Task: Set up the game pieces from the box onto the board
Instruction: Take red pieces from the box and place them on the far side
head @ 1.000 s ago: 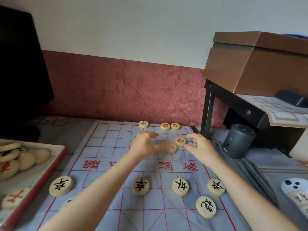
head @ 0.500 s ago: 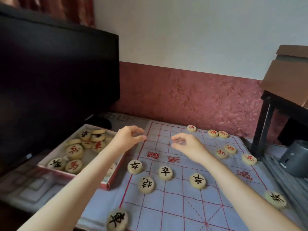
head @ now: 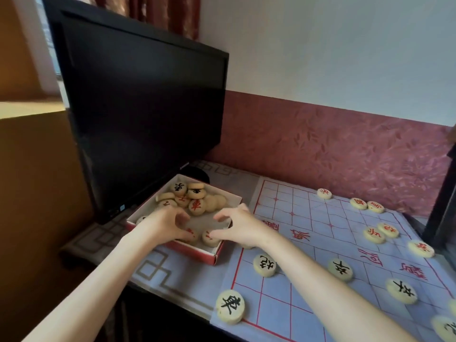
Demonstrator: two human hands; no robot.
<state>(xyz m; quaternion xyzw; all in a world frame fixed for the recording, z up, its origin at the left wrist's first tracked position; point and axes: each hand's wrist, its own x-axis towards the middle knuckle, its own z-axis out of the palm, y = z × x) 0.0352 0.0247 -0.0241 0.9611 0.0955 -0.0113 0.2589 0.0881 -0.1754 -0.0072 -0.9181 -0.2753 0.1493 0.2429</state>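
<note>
Cloth-covered table [head: 158, 267] by a red wall [head: 320, 149], monitor [head: 143, 114] at left.
The board [head: 296, 287] is lying lengthwise near-to-far; the left hand [head: 161, 224] and right hand [head: 240, 224] are hovering half-curled over the open-topped box [head: 197, 253], holds unclear.

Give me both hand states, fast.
Left hand: curled over a red-marked piece in the box; grip cannot be told.
Right hand: open, fingers loosely curved above the box, holding nothing.
</note>
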